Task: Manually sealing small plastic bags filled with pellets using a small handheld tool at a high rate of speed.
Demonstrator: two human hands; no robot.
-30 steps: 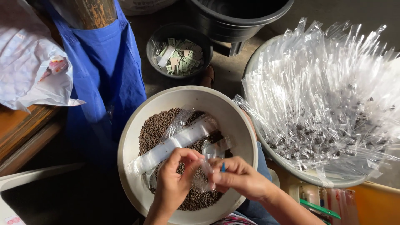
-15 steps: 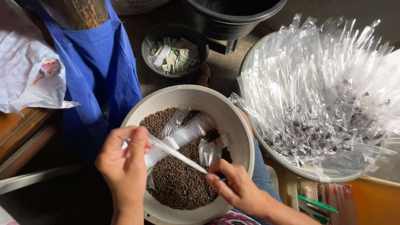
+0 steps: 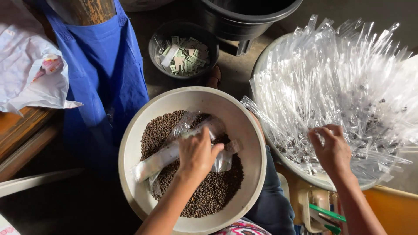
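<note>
Dark peppercorns (image 3: 209, 196) in round cream bowl (image 3: 130, 148), left hand (image 3: 197, 152) fingers curled on clear plastic sleeves (image 3: 170, 152), right hand (image 3: 333, 150) at 3 o'clock, fingers pinching filled clear packets (image 3: 348, 87)

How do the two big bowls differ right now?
The near bowl holds loose dark grains, with the left hand in it. The far bowl is heaped with clear plastic bags, touched by the right hand. Both are pale and round.
</note>
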